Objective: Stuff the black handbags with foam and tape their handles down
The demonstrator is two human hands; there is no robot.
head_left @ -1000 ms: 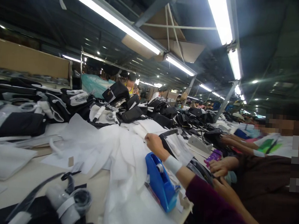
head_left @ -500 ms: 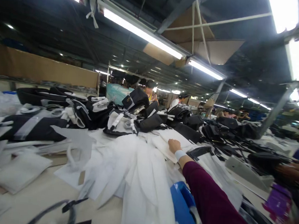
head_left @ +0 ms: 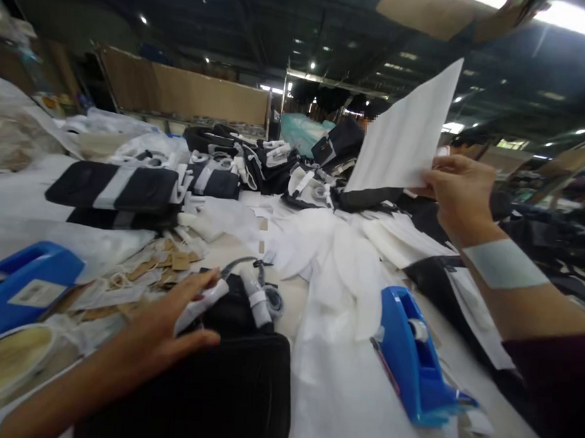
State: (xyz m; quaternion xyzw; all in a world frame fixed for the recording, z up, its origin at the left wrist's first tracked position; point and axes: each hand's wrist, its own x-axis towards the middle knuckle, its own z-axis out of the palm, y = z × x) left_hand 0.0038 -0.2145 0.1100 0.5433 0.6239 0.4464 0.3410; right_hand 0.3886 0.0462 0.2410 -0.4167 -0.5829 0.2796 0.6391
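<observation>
Raised at the right, my right hand (head_left: pixel 458 184) pinches the lower corner of a white foam sheet (head_left: pixel 403 133), which stands up in the air. My left hand (head_left: pixel 180 311) is at the lower left with thumb and fingers apart, over a black bag (head_left: pixel 230 388). Its fingers are beside a white-wrapped part (head_left: pixel 203 305) on the bag; whether they touch it is unclear. A wrapped handle (head_left: pixel 257 296) lies at the bag's upper end.
Blue tape dispensers stand at the right (head_left: pixel 408 354) and left (head_left: pixel 21 293). White sheets (head_left: pixel 339 269) cover the middle. Wrapped black bags (head_left: pixel 114 186) and tags (head_left: pixel 164 263) lie left. A round tub (head_left: pixel 6 366) is at the lower left.
My right hand has come up from the white sheets, now holding one. The view has turned left and down, and my left hand and the black bag have come into view.
</observation>
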